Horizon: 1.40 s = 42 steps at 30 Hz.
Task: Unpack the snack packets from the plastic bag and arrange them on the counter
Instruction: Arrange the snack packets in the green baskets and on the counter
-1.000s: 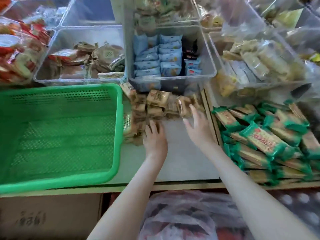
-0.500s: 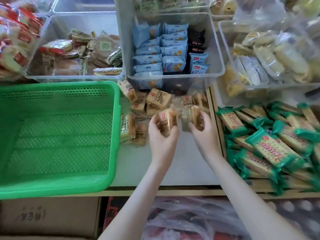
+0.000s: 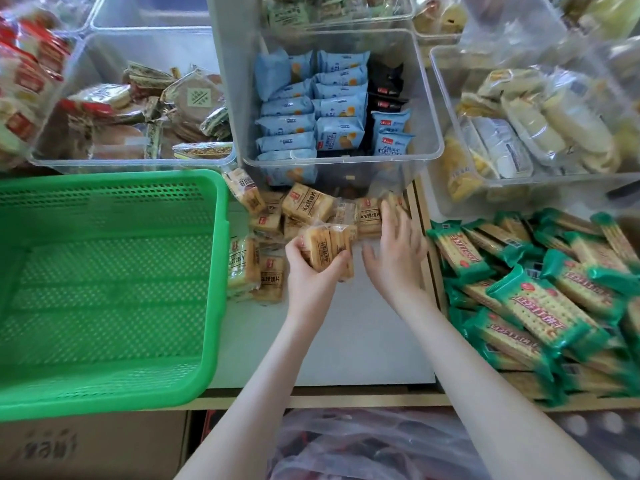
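Crowding counter [image 3: 346, 341], snack packets [image 3: 308, 206], green basket [image 3: 104, 403], clear bins [image 3: 343, 162], perhaps shop

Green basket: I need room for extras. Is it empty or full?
Empty: the green basket shows only its bare perforated floor and walls.

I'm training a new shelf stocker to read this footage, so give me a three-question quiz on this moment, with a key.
1. True or false: the left hand grips tan snack packets.
2. Where does the green basket stand relative to the loose pile of tan packets? A: to its left. B: to its right. C: on top of it.
3. Which hand has straight fingers and holds nothing?
Key: 1 true; 2 A; 3 the right hand.
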Available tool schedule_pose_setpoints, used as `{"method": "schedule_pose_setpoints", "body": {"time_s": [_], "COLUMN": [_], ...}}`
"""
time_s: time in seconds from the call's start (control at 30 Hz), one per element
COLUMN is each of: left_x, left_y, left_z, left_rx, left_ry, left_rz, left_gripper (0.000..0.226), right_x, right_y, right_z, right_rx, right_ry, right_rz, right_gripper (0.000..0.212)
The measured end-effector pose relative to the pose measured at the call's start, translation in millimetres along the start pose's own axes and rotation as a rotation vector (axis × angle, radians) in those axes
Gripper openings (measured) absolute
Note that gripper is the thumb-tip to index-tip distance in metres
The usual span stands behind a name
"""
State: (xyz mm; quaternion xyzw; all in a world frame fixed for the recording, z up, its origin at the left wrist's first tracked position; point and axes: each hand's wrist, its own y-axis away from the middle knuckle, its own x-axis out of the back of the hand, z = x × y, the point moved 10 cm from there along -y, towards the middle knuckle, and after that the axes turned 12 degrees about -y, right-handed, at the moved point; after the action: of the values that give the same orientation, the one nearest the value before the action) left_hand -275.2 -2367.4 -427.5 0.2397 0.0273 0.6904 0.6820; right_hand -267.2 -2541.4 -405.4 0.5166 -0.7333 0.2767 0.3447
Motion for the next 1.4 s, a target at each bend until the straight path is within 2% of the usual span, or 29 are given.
{"method": "schedule_pose_setpoints", "body": {"time_s": [0.07,0.2,0.33,0.43,0.6,0.67,0.77,0.87,0.97,1.17,1.4], "left_x": [1.1,-1.5,-6.9,-10.3,-17.4,-23.9,-27.4,-18.0,0.6,65.8,207.7], "left_y": [-1.7,-5.7,-5.9,-2.6,14.4,27.9,49.6,71.1,95.5,162.8,233.5], "left_z": [-2.4,-8.9,-10.2,-10.9,-12.0,-11.1,-10.6,-7.2,-0.7,12.0,-9.5], "left_rx": [-0.008,0.018,0.041,0.045,0.069,0.073,0.072,0.032,-0.026,-0.161,-0.242], "left_ry": [-0.027,-0.036,-0.013,0.000,0.092,0.135,0.205,0.243,0.215,0.142,0.131], "left_rz": [-0.014,-0.026,-0.025,-0.030,-0.093,-0.162,-0.252,-0.333,-0.385,-0.465,-0.502], "left_gripper": [0.060,0.061,0.061,0.061,0.054,0.052,0.046,0.046,0.057,0.062,0.055], "right_x": [-2.3,-27.1,-17.2,-3.2,34.3,39.8,37.9,46.3,57.6,68.4,38.0], "right_y": [-19.0,-41.1,-22.8,5.3,64.9,84.8,113.8,140.2,166.2,241.4,347.4], "right_z": [8.5,38.5,32.2,26.6,7.5,-5.9,-15.6,-26.0,-45.0,-107.9,-218.9], "right_rx": [-0.010,-0.045,0.122,0.174,0.150,0.124,-0.081,-0.168,-0.154,-0.098,0.020], "right_ry": [0.149,0.240,0.182,0.076,-0.143,-0.335,-0.718,-0.843,-0.807,-0.749,-0.798], "right_rz": [0.047,-0.120,0.003,0.044,0.151,0.102,-0.035,-0.042,0.002,0.107,0.183], "right_gripper": [0.073,0.062,0.069,0.075,0.065,0.061,0.053,0.045,0.045,0.056,0.060]}}
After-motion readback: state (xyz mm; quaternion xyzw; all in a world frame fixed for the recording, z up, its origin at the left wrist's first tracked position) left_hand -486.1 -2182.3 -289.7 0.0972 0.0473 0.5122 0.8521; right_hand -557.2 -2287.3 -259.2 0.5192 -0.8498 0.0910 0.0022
